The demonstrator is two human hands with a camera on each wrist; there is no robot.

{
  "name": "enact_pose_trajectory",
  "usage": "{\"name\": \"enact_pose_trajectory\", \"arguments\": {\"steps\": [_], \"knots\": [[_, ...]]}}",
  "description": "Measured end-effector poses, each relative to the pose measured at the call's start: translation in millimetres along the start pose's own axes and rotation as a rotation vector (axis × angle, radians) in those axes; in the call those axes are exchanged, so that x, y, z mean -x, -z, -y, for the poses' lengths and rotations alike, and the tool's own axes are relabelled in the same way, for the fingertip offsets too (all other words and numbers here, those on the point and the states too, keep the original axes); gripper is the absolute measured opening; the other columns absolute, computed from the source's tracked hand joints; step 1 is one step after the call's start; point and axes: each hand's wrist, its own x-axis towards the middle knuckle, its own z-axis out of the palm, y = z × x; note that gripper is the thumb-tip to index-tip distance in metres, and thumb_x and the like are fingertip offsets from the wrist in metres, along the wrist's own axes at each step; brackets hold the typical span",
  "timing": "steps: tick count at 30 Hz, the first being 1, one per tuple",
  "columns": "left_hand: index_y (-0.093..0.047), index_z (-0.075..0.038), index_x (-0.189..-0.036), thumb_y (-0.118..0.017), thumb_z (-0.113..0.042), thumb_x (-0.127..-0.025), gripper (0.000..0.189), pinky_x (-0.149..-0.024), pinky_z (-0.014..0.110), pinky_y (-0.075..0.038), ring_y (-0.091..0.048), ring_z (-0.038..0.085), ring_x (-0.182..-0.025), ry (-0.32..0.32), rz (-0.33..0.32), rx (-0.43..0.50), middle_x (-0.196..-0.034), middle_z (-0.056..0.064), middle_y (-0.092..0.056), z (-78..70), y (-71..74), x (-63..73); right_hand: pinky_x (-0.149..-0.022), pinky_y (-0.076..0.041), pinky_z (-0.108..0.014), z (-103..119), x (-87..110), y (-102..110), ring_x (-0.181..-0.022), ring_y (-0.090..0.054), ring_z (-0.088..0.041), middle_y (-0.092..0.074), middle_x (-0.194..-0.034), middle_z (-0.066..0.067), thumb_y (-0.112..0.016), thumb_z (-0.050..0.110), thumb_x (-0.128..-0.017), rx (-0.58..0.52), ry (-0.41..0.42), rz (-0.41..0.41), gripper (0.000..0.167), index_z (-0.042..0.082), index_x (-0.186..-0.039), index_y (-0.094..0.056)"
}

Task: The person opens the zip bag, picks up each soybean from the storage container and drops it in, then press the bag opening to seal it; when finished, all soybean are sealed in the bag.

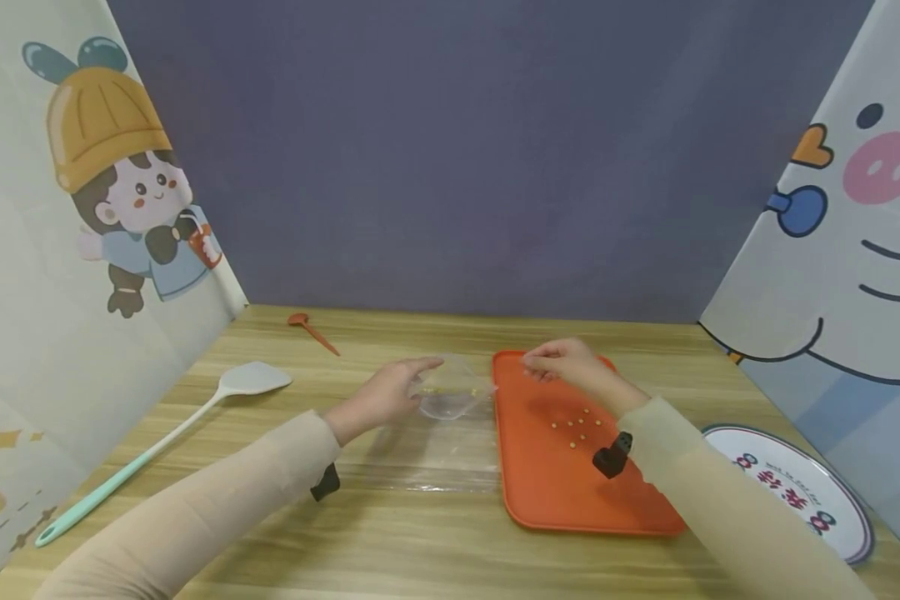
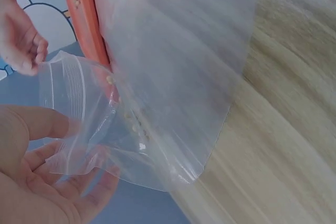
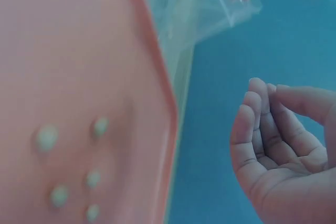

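My left hand (image 1: pixel 381 392) pinches the lip of a clear zip-lock bag (image 2: pixel 92 114), thumb on one side and fingers on the other. The bag's mouth is raised, and clear plastic (image 1: pixel 435 458) spreads flat on the table beneath it. A few small yellowish beans (image 2: pixel 110 80) show inside. To the right, my right hand (image 1: pixel 573 367) hovers above the far part of an orange tray (image 1: pixel 555 492). Its fingers curl, with thumb and index tips together; nothing is visible between them. Several similar beans (image 1: pixel 572 445) lie scattered on the tray.
A white spatula with a mint handle (image 1: pixel 172 433) lies on the left. Behind it is a small red-orange spoon (image 1: pixel 315 333). An oval white plate with printed writing (image 1: pixel 802 483) sits at the right, partly behind my right sleeve. A dark panel (image 1: pixel 465 167) stands behind the table.
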Motion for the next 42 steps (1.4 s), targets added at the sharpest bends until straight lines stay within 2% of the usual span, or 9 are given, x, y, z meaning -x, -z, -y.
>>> {"name": "enact_pose_trajectory", "arguments": {"steps": [2,4,11,16,21,27,31,34,42], "knots": [[-0.045,-0.011,-0.145,-0.065,0.008,-0.080,0.071,-0.074,0.029,-0.054,-0.061,0.032,-0.114,0.001,0.002,0.005,-0.143,0.014,-0.052,0.0,0.0,-0.1,-0.094,-0.049,-0.054,-6.9,5.1,7.9,-0.097,-0.064,-0.033,-0.070,-0.108,-0.018,-0.064,0.029,-0.093,0.009,-0.019,0.006,0.035,0.002,-0.115,-0.068],[-0.044,-0.011,-0.145,-0.065,0.008,-0.079,0.071,-0.074,0.028,-0.054,-0.061,0.032,-0.114,0.005,-0.003,0.005,-0.143,0.014,-0.052,0.7,0.2,0.2,-0.094,-0.049,-0.054,-14.7,9.6,16.3,-0.101,-0.062,-0.037,-0.068,-0.114,-0.020,-0.063,0.028,-0.094,0.036,-0.021,0.016,0.037,0.000,-0.118,-0.066],[-0.044,-0.009,-0.145,-0.065,0.010,-0.079,0.072,-0.070,0.025,-0.054,-0.060,0.033,-0.115,-0.004,-0.014,0.035,-0.144,0.014,-0.051,4.3,2.5,2.1,-0.092,-0.052,-0.048,-41.9,20.7,43.7,-0.109,-0.060,-0.037,-0.058,-0.129,-0.024,-0.062,0.021,-0.094,0.134,-0.043,0.060,0.043,-0.006,-0.127,-0.058],[-0.044,-0.011,-0.145,-0.065,0.010,-0.079,0.073,-0.067,0.023,-0.053,-0.059,0.033,-0.117,0.015,-0.003,0.044,-0.144,0.013,-0.050,2.6,2.6,3.3,-0.088,-0.054,-0.042,-60.3,25.3,56.7,-0.106,-0.062,-0.032,-0.061,-0.125,-0.025,-0.062,0.013,-0.093,0.143,-0.076,0.071,0.039,-0.009,-0.124,-0.058],[-0.044,-0.011,-0.145,-0.065,0.010,-0.079,0.073,-0.064,0.022,-0.053,-0.060,0.034,-0.115,0.009,-0.003,0.043,-0.143,0.014,-0.051,1.9,1.1,4.2,-0.080,-0.056,-0.035,-73.6,29.7,60.7,-0.095,-0.067,-0.020,-0.068,-0.114,-0.021,-0.065,0.009,-0.090,0.127,-0.106,0.123,0.038,-0.011,-0.121,-0.059],[-0.045,-0.009,-0.144,-0.065,0.010,-0.078,0.072,-0.073,0.027,-0.056,-0.062,0.033,-0.113,-0.038,-0.021,0.003,-0.141,0.015,-0.053,1.6,0.4,5.0,-0.077,-0.056,-0.029,-77.7,30.4,61.5,-0.086,-0.067,-0.012,-0.072,-0.099,-0.007,-0.068,0.009,-0.087,0.119,-0.118,0.207,0.035,-0.009,-0.116,-0.062],[-0.045,-0.008,-0.144,-0.066,0.010,-0.078,0.072,-0.073,0.027,-0.054,-0.062,0.033,-0.113,-0.049,-0.023,-0.001,-0.141,0.015,-0.053,0.1,1.0,5.3,-0.071,-0.054,-0.029,-78.1,29.4,59.6,-0.080,-0.066,-0.013,-0.072,-0.092,-0.002,-0.070,0.012,-0.086,0.161,-0.101,0.195,0.030,-0.005,-0.110,-0.066],[-0.045,-0.008,-0.144,-0.065,0.010,-0.078,0.071,-0.070,0.026,-0.053,-0.062,0.033,-0.112,-0.046,-0.021,-0.003,-0.141,0.016,-0.053,-0.5,1.3,5.3,-0.068,-0.053,-0.030,-78.7,27.9,57.3,-0.077,-0.065,-0.015,-0.072,-0.089,-0.001,-0.073,0.013,-0.084,0.173,-0.123,0.159,0.026,-0.002,-0.105,-0.069],[-0.045,-0.009,-0.144,-0.065,0.009,-0.079,0.070,-0.074,0.029,-0.054,-0.061,0.034,-0.113,-0.036,-0.018,-0.009,-0.139,0.016,-0.054,-2.9,1.6,5.8,-0.067,-0.053,-0.030,-80.7,26.9,55.0,-0.074,-0.062,-0.016,-0.072,-0.090,-0.004,-0.074,0.013,-0.084,0.199,-0.144,0.087,0.024,-0.003,-0.101,-0.070]]}}
